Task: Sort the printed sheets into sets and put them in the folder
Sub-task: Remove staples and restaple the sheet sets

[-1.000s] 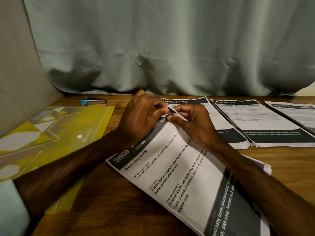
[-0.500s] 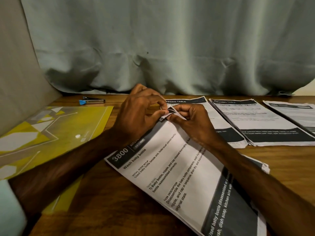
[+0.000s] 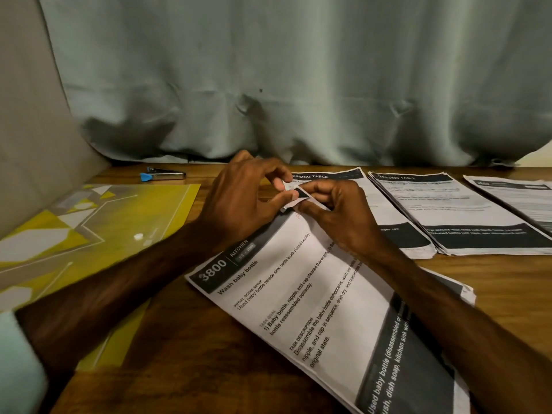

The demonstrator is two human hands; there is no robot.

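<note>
Left hand (image 3: pixel 239 201) and right hand (image 3: pixel 337 213) both pinch the far corner (image 3: pixel 298 196) of the near set (image 3: pixel 298 294), fingers curled; corner folded over, probably to hold the sheets together; set lies askew on the table (image 3: pixel 194 354), just right of the yellow folder (image 3: pixel 104 228), not yet inside; other sets (image 3: pixel 466 216) wait at right.

Hands (image 3: pixel 239 204) (image 3: pixel 340 219) on sheet (image 3: pixel 310 282) corner, seemingly folded

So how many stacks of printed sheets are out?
4: the Wash baby bottle stack in front, a Dressing Table stack behind it, a second Dressing Table stack beside that, a cropped stack far right. More may lie off-frame.
</note>
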